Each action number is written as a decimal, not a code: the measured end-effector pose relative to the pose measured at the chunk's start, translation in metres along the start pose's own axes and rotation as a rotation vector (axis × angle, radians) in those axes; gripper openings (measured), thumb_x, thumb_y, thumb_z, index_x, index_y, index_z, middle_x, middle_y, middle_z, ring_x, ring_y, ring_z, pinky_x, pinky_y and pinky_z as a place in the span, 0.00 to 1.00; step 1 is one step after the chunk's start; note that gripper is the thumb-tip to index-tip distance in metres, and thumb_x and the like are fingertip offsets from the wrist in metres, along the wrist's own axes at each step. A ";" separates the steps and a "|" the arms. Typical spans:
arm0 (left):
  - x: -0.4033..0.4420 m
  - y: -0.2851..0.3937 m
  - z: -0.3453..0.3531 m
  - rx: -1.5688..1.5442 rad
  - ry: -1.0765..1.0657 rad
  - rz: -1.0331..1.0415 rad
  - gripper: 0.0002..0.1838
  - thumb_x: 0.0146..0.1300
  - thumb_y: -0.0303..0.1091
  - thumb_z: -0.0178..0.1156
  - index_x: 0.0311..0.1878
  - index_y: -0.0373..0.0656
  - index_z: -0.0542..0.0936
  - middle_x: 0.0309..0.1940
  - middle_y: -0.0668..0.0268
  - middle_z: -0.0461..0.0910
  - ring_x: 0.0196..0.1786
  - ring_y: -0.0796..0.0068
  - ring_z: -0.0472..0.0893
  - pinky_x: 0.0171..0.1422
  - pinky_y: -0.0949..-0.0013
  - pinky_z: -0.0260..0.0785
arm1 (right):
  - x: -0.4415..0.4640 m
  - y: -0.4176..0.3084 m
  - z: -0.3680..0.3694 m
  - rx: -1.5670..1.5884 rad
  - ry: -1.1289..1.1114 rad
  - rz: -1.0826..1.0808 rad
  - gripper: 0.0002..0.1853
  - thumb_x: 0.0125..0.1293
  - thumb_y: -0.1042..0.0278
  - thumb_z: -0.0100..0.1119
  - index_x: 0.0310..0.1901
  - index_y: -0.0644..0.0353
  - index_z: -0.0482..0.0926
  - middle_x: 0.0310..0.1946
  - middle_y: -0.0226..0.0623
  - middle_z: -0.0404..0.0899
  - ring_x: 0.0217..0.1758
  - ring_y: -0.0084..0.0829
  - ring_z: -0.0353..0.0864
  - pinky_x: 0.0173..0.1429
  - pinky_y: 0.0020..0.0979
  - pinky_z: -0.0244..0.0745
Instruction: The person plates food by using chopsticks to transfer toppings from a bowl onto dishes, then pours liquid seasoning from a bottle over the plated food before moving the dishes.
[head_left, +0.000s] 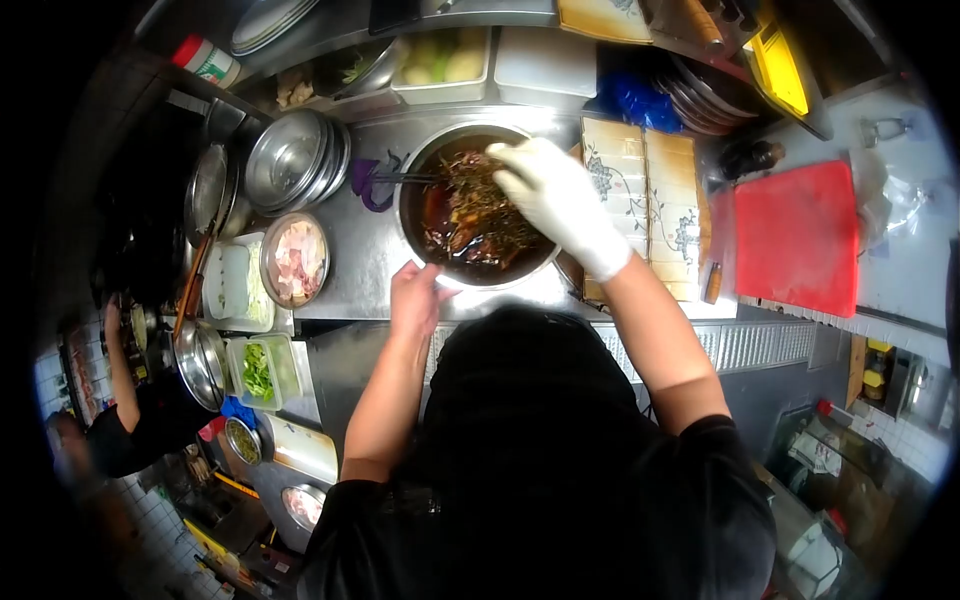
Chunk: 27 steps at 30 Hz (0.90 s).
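While left hand (pixel 416 300) grips bowl (pixel 492 286), dark food (pixel 470 215) inside lies beneath gloved right hand (pixel 553 195), grip unclear.

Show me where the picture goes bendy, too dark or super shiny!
Head view, top: the shelf curves; head view, corners: all black; head view, middle: white glare on the steel counter below the bowl, and shiny glints on the dark liquid inside.

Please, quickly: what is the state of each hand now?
Left hand: holding the bowl by its near rim.
Right hand: gloved, over the dark food; whether it grips any cannot be told.
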<state>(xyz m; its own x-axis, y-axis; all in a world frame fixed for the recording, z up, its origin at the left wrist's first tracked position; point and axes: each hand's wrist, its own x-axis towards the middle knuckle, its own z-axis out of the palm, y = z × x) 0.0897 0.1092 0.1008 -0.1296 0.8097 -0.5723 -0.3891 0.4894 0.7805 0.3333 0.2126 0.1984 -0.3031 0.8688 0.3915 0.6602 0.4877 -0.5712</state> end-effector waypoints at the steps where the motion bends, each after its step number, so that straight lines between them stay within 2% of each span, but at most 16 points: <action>1: 0.000 0.004 0.012 0.011 -0.003 0.001 0.09 0.69 0.20 0.53 0.48 0.31 0.79 0.44 0.54 0.86 0.42 0.64 0.88 0.43 0.60 0.88 | 0.014 -0.008 0.012 -0.053 -0.076 -0.039 0.15 0.69 0.64 0.64 0.55 0.55 0.85 0.44 0.41 0.83 0.46 0.43 0.86 0.52 0.38 0.83; 4: 0.002 0.008 0.035 0.029 -0.038 0.017 0.07 0.68 0.20 0.54 0.46 0.33 0.80 0.41 0.57 0.86 0.39 0.67 0.88 0.38 0.66 0.87 | 0.048 -0.017 0.061 -0.282 -0.262 -0.092 0.14 0.64 0.63 0.64 0.47 0.61 0.84 0.41 0.46 0.83 0.46 0.46 0.86 0.50 0.41 0.83; 5: 0.002 0.008 0.040 0.044 -0.047 0.023 0.07 0.68 0.20 0.54 0.46 0.33 0.80 0.41 0.57 0.86 0.39 0.67 0.88 0.38 0.66 0.87 | 0.054 0.001 0.099 -0.275 -0.248 -0.048 0.13 0.59 0.65 0.65 0.42 0.64 0.83 0.41 0.51 0.82 0.43 0.48 0.87 0.48 0.43 0.83; 6: 0.002 0.008 0.043 0.058 -0.054 0.028 0.07 0.68 0.20 0.53 0.45 0.33 0.80 0.41 0.57 0.86 0.39 0.68 0.88 0.37 0.67 0.87 | 0.060 -0.016 0.093 -0.298 -0.262 -0.043 0.09 0.65 0.73 0.56 0.41 0.67 0.83 0.41 0.53 0.85 0.44 0.50 0.89 0.48 0.43 0.84; 8: 0.006 0.007 0.042 0.064 -0.060 0.025 0.09 0.69 0.20 0.53 0.47 0.32 0.80 0.42 0.58 0.86 0.39 0.67 0.88 0.38 0.67 0.87 | 0.069 -0.007 0.117 -0.401 -0.289 -0.025 0.09 0.66 0.72 0.55 0.39 0.64 0.84 0.39 0.52 0.85 0.43 0.48 0.88 0.48 0.44 0.84; 11: 0.014 0.001 0.039 0.078 -0.078 0.031 0.10 0.69 0.20 0.53 0.49 0.31 0.81 0.43 0.57 0.86 0.40 0.67 0.88 0.39 0.67 0.87 | 0.076 -0.015 0.104 -0.345 -0.201 -0.080 0.09 0.66 0.71 0.54 0.38 0.62 0.84 0.37 0.50 0.84 0.41 0.48 0.88 0.46 0.44 0.83; 12: 0.015 0.001 0.040 0.061 -0.076 0.035 0.10 0.68 0.20 0.53 0.48 0.30 0.81 0.42 0.56 0.86 0.39 0.66 0.88 0.39 0.67 0.87 | 0.077 -0.024 0.086 -0.281 -0.120 -0.102 0.08 0.63 0.67 0.58 0.37 0.61 0.83 0.34 0.51 0.83 0.35 0.49 0.87 0.43 0.44 0.83; 14: 0.015 0.003 0.041 0.029 -0.059 0.038 0.09 0.67 0.19 0.54 0.45 0.27 0.81 0.40 0.53 0.86 0.38 0.66 0.88 0.39 0.66 0.88 | 0.077 -0.031 0.055 -0.176 -0.027 -0.050 0.09 0.66 0.66 0.58 0.39 0.61 0.85 0.35 0.52 0.83 0.37 0.50 0.86 0.44 0.45 0.83; 16: 0.014 0.005 0.039 -0.010 -0.061 0.022 0.10 0.66 0.19 0.55 0.47 0.27 0.81 0.41 0.54 0.86 0.38 0.67 0.88 0.39 0.67 0.88 | 0.076 -0.031 0.016 -0.172 0.010 -0.015 0.12 0.69 0.62 0.60 0.46 0.58 0.88 0.37 0.49 0.86 0.37 0.43 0.88 0.44 0.42 0.83; 18: 0.019 0.002 0.035 -0.008 -0.067 -0.001 0.10 0.66 0.19 0.55 0.47 0.27 0.82 0.42 0.54 0.86 0.38 0.67 0.88 0.39 0.67 0.88 | 0.071 -0.024 -0.025 0.200 -0.164 0.340 0.15 0.71 0.60 0.63 0.51 0.58 0.88 0.38 0.41 0.88 0.38 0.32 0.87 0.46 0.36 0.81; 20: 0.021 0.000 0.034 -0.012 -0.077 0.011 0.10 0.67 0.19 0.55 0.47 0.27 0.82 0.42 0.54 0.86 0.39 0.67 0.88 0.39 0.67 0.88 | 0.055 0.001 -0.045 0.459 -0.113 0.382 0.14 0.72 0.61 0.64 0.51 0.61 0.88 0.39 0.35 0.89 0.39 0.24 0.85 0.48 0.29 0.79; 22: 0.022 -0.002 0.034 -0.008 -0.083 0.005 0.10 0.67 0.20 0.54 0.49 0.28 0.81 0.43 0.55 0.86 0.39 0.67 0.88 0.38 0.67 0.88 | 0.038 0.011 -0.063 0.695 -0.053 0.515 0.10 0.71 0.70 0.65 0.49 0.65 0.88 0.40 0.36 0.89 0.41 0.23 0.86 0.50 0.25 0.80; 24: 0.025 -0.004 0.031 0.003 -0.079 -0.016 0.10 0.69 0.20 0.54 0.50 0.31 0.80 0.44 0.56 0.86 0.40 0.66 0.88 0.38 0.66 0.88 | 0.018 0.020 -0.077 0.668 0.043 0.440 0.11 0.70 0.70 0.65 0.49 0.67 0.87 0.43 0.36 0.88 0.44 0.22 0.84 0.52 0.24 0.78; 25: 0.028 -0.006 0.029 0.010 -0.080 -0.023 0.10 0.69 0.20 0.54 0.50 0.31 0.80 0.44 0.56 0.86 0.40 0.66 0.88 0.37 0.67 0.88 | 0.008 0.026 -0.085 0.771 0.039 0.470 0.10 0.71 0.75 0.62 0.50 0.68 0.87 0.46 0.38 0.87 0.47 0.23 0.84 0.55 0.25 0.78; 27: 0.029 -0.007 0.026 0.022 -0.071 -0.020 0.10 0.69 0.20 0.54 0.51 0.31 0.80 0.44 0.56 0.86 0.40 0.65 0.88 0.37 0.67 0.87 | -0.011 0.034 -0.099 0.824 0.067 0.496 0.10 0.70 0.78 0.61 0.49 0.68 0.87 0.45 0.37 0.87 0.47 0.25 0.85 0.56 0.25 0.78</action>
<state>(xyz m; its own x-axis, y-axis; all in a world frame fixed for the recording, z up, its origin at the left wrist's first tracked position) 0.1120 0.1376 0.0848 -0.0571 0.8202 -0.5692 -0.3710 0.5119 0.7748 0.4269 0.2112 0.2457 -0.0631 0.9980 -0.0050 0.0054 -0.0047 -1.0000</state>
